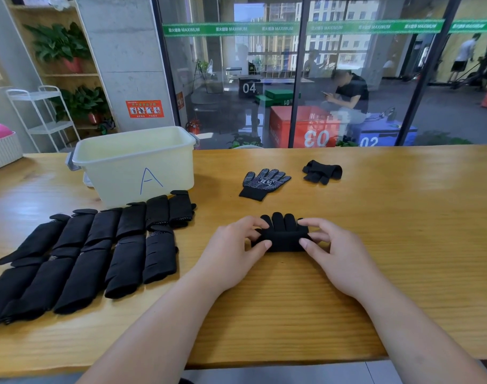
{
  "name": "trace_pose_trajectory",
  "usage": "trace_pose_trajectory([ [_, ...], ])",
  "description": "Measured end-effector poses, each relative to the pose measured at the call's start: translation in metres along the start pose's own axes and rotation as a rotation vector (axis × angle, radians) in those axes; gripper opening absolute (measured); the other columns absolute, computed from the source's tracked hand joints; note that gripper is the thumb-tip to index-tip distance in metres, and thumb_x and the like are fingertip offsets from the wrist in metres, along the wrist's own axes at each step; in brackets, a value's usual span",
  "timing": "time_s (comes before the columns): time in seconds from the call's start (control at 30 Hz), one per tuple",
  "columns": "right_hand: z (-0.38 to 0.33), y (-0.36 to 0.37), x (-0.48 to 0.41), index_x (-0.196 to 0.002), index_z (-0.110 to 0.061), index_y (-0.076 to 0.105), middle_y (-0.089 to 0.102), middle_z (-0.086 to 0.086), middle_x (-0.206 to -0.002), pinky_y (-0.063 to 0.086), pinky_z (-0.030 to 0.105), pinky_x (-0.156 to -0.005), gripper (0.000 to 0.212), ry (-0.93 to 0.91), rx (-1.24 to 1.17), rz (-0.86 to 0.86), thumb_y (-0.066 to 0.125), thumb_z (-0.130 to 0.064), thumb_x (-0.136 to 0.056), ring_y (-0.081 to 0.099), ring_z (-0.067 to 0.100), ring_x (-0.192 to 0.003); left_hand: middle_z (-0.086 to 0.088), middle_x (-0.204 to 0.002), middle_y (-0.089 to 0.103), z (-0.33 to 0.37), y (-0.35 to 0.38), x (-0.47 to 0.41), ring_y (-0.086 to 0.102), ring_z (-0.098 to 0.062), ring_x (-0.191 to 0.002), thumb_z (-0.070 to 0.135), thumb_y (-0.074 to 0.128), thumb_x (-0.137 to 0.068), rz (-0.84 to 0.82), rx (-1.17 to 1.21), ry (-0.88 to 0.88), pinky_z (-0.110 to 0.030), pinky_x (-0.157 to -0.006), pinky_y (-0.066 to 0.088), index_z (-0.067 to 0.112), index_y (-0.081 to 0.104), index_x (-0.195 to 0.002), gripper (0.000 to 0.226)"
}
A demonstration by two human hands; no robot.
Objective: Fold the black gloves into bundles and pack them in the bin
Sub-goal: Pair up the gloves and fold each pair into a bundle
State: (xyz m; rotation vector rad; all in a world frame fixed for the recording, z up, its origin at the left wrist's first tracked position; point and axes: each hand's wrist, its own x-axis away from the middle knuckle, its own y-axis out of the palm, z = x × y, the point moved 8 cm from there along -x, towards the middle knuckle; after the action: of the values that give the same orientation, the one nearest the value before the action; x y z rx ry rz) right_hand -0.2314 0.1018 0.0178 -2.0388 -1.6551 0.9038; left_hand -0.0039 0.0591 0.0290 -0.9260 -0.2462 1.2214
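- Grip of the left hand (231, 250) pinches the left end of a half-folded black knit glove (283, 237); the right hand (337, 253) pinches its right end.
- That glove lies on the wooden counter (389, 239), fingers toward 12 o'clock.
- At 12, a dotted black glove (264, 182) lies flat; at 1, a black glove bundle (322, 171).
- At 9, rows of folded black gloves (98, 245); at 10, a pale yellow plastic bin (120, 173).

The single wide-angle view sits on the person's head, facing forward and down along both forearms to the wooden bench (389, 231), which fills the lower half of the frame. It is near enough that the left hand (231, 253), the right hand (339, 256) and the black glove (282, 241) between them lie just below the middle. The glass wall (361, 79) behind the bench spans the top.
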Motion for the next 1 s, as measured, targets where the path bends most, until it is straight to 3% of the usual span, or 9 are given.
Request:
trace_pose_trajectory([
  [0.13,0.005,0.002,-0.004,-0.125,-0.054,0.059,0.075,-0.030,-0.100,0.046,0.031,-0.079,0.028,0.031,-0.005,0.043,0.069,-0.048,-0.099,0.061,-0.002,-0.082,0.025,-0.097,0.072,0.000,0.004,-0.001,0.066,-0.003,-0.091,0.043,0.069,-0.102,-0.003,0.041,-0.007,-0.008,-0.079,0.046,0.045,0.057,-0.135,0.035],
  [0.23,0.002,-0.001,-0.005,-0.121,-0.049,0.061,0.072,-0.023,-0.099,0.052,0.031,-0.081,0.027,0.008,0.040,0.120,0.073,-0.043,-0.097,0.064,-0.001,-0.090,0.021,-0.105,0.071,-0.002,0.006,-0.005,0.066,0.000,-0.098,0.038,0.071,-0.100,0.027,0.054,0.008,-0.020,-0.088,0.052,0.046,0.058,-0.132,0.036],
  [0.4,-0.016,0.000,-0.003,-0.110,-0.044,0.071,0.053,-0.024,-0.110,0.053,0.030,-0.074,0.017,-0.139,0.248,0.182,0.073,-0.032,-0.098,0.060,0.002,-0.087,0.023,-0.117,0.057,0.002,0.008,-0.008,0.062,-0.003,-0.098,0.028,0.071,-0.100,0.076,-0.072,0.105,-0.029,-0.087,0.055,0.038,0.072,-0.119,0.022],
  [0.53,-0.025,0.003,-0.001,-0.109,-0.034,0.080,0.061,-0.025,-0.115,0.050,0.027,-0.073,0.024,-0.219,0.449,0.196,0.065,-0.019,-0.099,0.053,0.004,-0.106,0.018,-0.122,0.061,0.007,0.011,-0.009,0.058,-0.009,-0.108,0.030,0.063,-0.104,0.074,-0.229,0.159,-0.036,-0.096,0.052,0.027,0.076,-0.125,0.025],
  [0.63,-0.026,0.009,0.002,-0.126,-0.034,0.077,0.064,-0.026,-0.132,0.050,0.027,-0.086,0.036,-0.203,0.548,0.115,0.054,-0.024,-0.101,0.049,0.004,-0.121,0.018,-0.132,0.061,0.012,0.014,-0.006,0.052,-0.011,-0.118,0.038,0.053,-0.109,0.020,-0.338,0.190,-0.036,-0.103,0.047,0.026,0.071,-0.136,0.035],
  [0.77,-0.027,0.014,0.004,-0.147,-0.039,0.060,0.055,-0.027,-0.149,0.046,0.032,-0.106,0.046,-0.182,0.643,0.002,0.045,-0.037,-0.104,0.044,0.004,-0.135,0.018,-0.144,0.056,0.012,0.019,-0.004,0.047,-0.012,-0.127,0.052,0.049,-0.108,-0.045,-0.424,0.182,-0.034,-0.108,0.042,0.027,0.062,-0.147,0.048],
  [0.9,-0.026,0.012,0.006,-0.149,-0.041,0.057,0.053,-0.028,-0.149,0.045,0.032,-0.110,0.050,-0.181,0.618,-0.009,0.054,-0.045,-0.099,0.042,0.003,-0.138,0.020,-0.150,0.052,0.010,0.020,-0.004,0.041,-0.010,-0.136,0.054,0.058,-0.103,-0.053,-0.406,0.164,-0.033,-0.115,0.039,0.028,0.056,-0.153,0.056],
  [1.0,-0.020,0.008,0.006,-0.145,-0.044,0.059,0.056,-0.030,-0.145,0.044,0.033,-0.110,0.048,-0.175,0.529,-0.008,0.060,-0.044,-0.097,0.043,0.000,-0.135,0.021,-0.145,0.055,0.008,0.016,-0.004,0.042,-0.008,-0.132,0.048,0.064,-0.102,-0.035,-0.333,0.152,-0.034,-0.114,0.041,0.028,0.060,-0.150,0.052],
])
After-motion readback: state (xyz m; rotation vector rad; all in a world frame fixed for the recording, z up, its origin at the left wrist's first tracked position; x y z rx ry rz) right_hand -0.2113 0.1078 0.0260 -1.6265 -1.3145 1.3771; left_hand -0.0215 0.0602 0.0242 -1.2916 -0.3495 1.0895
